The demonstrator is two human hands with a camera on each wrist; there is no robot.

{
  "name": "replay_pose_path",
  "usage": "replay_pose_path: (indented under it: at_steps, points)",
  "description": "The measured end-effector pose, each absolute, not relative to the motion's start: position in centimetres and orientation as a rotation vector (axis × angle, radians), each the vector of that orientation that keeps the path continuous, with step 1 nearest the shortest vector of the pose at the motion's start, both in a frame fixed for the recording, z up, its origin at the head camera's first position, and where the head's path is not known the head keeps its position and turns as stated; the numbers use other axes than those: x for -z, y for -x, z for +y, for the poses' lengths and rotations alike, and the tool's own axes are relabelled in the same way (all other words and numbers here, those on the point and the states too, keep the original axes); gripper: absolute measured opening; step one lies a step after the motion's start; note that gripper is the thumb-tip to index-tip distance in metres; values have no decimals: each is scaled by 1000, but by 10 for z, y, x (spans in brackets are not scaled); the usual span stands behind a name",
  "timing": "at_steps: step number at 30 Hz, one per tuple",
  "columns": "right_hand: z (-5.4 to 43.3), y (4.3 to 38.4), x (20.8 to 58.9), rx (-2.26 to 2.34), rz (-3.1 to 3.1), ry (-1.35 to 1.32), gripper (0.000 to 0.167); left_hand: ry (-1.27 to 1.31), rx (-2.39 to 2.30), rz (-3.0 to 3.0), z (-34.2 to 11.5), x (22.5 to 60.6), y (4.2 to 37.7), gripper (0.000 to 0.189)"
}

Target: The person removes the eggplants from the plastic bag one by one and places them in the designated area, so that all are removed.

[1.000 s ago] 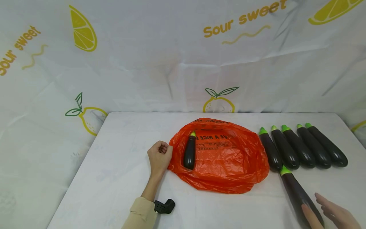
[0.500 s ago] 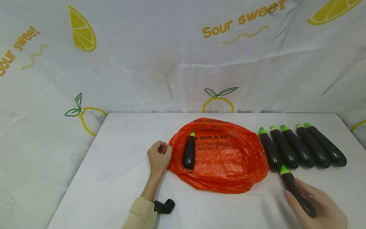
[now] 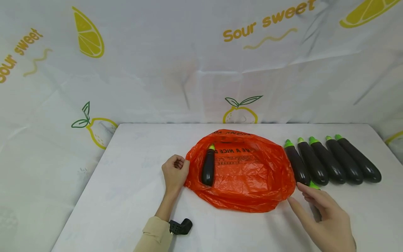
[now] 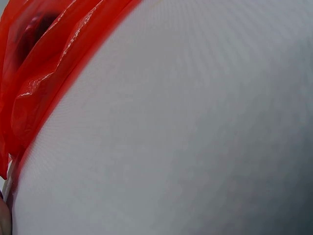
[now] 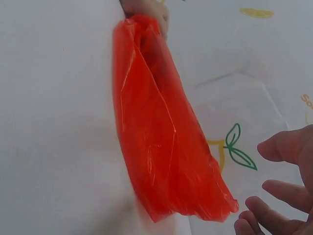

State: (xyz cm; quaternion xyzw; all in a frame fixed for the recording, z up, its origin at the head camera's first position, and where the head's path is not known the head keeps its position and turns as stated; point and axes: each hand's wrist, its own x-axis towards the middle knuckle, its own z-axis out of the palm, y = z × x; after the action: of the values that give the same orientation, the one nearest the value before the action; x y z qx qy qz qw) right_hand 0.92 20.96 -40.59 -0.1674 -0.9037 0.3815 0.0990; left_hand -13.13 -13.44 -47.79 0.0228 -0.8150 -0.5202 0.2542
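A red plastic bag (image 3: 242, 196) with black print lies spread with its mouth facing up. Inside it on the left is an eggplant (image 3: 208, 168) with a green cap. My left hand (image 3: 175, 173) pinches the bag's left rim between thumb and curled fingers; in the left wrist view only a sliver of it shows beside the bag (image 4: 54, 63). Over at the bag's right edge is my right hand (image 3: 327, 218), thumb and fingers spread apart with nothing between them. Partly hidden beneath that hand, another eggplant (image 3: 315, 185) lies on the table.
Several eggplants (image 3: 327, 162) lie side by side at the right of the white table (image 3: 126, 196), caps pointing to the back. The nearest one touches or almost touches the bag. Behind stands a white cloth (image 3: 151, 70) printed with lemons.
My right hand has moved forward and left over the loose eggplant, up to the bag's right edge. The left hand and the bag have stayed in place.
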Motion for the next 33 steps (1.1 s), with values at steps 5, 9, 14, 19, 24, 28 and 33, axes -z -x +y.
replay_pose_path:
  at_steps: [5, 9, 14, 19, 24, 28, 33]
  points:
    - [193, 1, 402, -1180, -2654, 383, 54, -64, 1425, -2211, -135, 478, 131, 11]
    - [180, 9, 400, -1225, -2638, 279, 51, -64, 1427, -2210, -135, 478, 132, 11]
    - [165, 19, 397, -1281, -2614, 128, 46, -62, 1427, -2205, -135, 478, 132, 12]
    - [146, 29, 397, -1346, -2555, -36, 42, -60, 1427, -2201, -134, 478, 132, 12]
    - [129, 41, 398, -1440, -2528, -120, 41, -68, 1431, -2206, -134, 478, 132, 12]
    - [117, 53, 405, -1505, -2511, -158, 42, -66, 1432, -2205, -134, 478, 132, 12]
    - [99, 64, 412, -1603, -2501, -204, 43, -69, 1435, -2200, -133, 477, 132, 12]
